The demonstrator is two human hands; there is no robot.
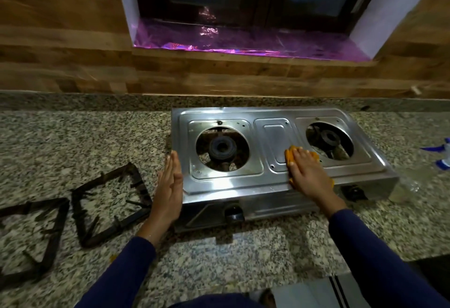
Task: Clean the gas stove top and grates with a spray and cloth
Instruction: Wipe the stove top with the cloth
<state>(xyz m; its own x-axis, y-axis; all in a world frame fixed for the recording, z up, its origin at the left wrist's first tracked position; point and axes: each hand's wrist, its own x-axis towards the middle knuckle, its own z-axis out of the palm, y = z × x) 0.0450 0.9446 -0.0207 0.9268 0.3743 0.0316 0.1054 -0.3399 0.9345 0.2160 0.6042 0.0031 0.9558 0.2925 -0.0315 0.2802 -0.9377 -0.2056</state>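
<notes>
Wiping step: right hand [307, 172], fingers flat, presses orange cloth [289, 153] onto the stainless-steel two-burner gas stove [231, 183], between its burners. Left hand [170, 186], flat and straight-fingered, braces the stove's left edge. Two black square grates [102, 177] left of stove and clear spray bottle [406, 183] at its right likely come next.

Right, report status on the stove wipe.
Left hand open, against stove left edge. Right hand flat, pressing orange cloth on top. Grates off, lying on counter. Nothing in the way.

Stove [231, 183] on counter [85, 132], two grates [101, 178] left of it, spray bottle [409, 183] right, cloth [289, 154] on stove's middle.
</notes>
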